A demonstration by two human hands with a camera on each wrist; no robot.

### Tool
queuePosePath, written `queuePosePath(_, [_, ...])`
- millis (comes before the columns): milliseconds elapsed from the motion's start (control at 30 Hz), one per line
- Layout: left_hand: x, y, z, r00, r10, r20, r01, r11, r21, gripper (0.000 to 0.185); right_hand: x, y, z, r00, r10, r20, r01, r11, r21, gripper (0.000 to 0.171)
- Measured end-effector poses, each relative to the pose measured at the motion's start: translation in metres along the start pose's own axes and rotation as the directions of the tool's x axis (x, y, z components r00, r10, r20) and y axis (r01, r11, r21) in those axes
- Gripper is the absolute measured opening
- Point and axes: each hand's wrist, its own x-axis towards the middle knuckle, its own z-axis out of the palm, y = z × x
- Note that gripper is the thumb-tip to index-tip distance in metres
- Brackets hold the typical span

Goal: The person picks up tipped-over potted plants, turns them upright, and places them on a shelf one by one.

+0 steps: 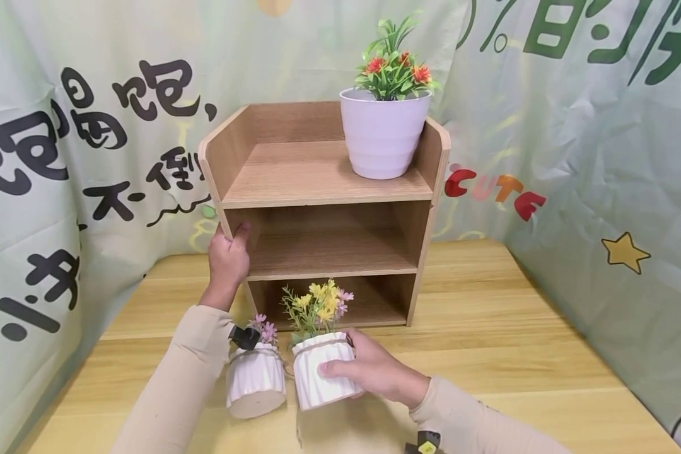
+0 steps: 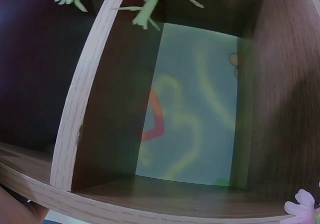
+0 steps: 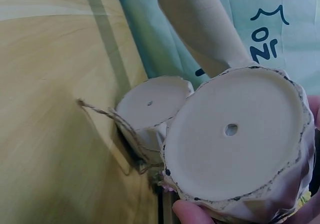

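Before the brown wooden three-level shelf, which the left hand grips, the right hand pinches a fluted white yellow-flowered pot that, swung leftward, could knock the white pink-flowered pot alongside.

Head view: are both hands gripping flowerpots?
No, the right hand grips the white pot with yellow flowers, while the left hand grips the side of the wooden shelf unit.
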Motion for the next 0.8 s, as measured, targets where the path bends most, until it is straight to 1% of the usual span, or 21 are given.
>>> queuePosePath(100, [0.0,-0.001,0.0,1.0,0.002,-0.003,-0.002,1.0,-0.001,0.036,-0.001,-0.004,-0.001,1.0,-0.008,0.003,0.008,1.0,0.01,0.058])
queuePosePath(233, [-0.001,-0.001,0.001,1.0,0.012,-0.008,-0.012,1.0,-0.004,0.035,-0.002,-0.009,-0.002,1.0,-0.019,0.006,0.019,1.0,0.017,0.055])
queuePosePath(300, [-0.001,-0.001,0.001,1.0,0.017,-0.01,-0.017,1.0,-0.007,0.034,-0.003,-0.011,-0.002,1.0,-0.022,0.007,0.022,1.0,0.019,0.058])
queuePosePath(500, [0.0,-0.001,0.001,0.999,0.031,-0.019,-0.031,1.0,-0.006,0.033,-0.003,-0.016,-0.004,1.0,-0.029,0.004,0.029,1.0,-0.009,0.07])
queuePosePath(800, [0.0,-0.002,0.001,0.999,0.03,-0.013,-0.03,1.0,-0.007,0.035,-0.004,-0.023,-0.005,0.998,-0.061,0.003,0.061,0.997,-0.054,0.073])
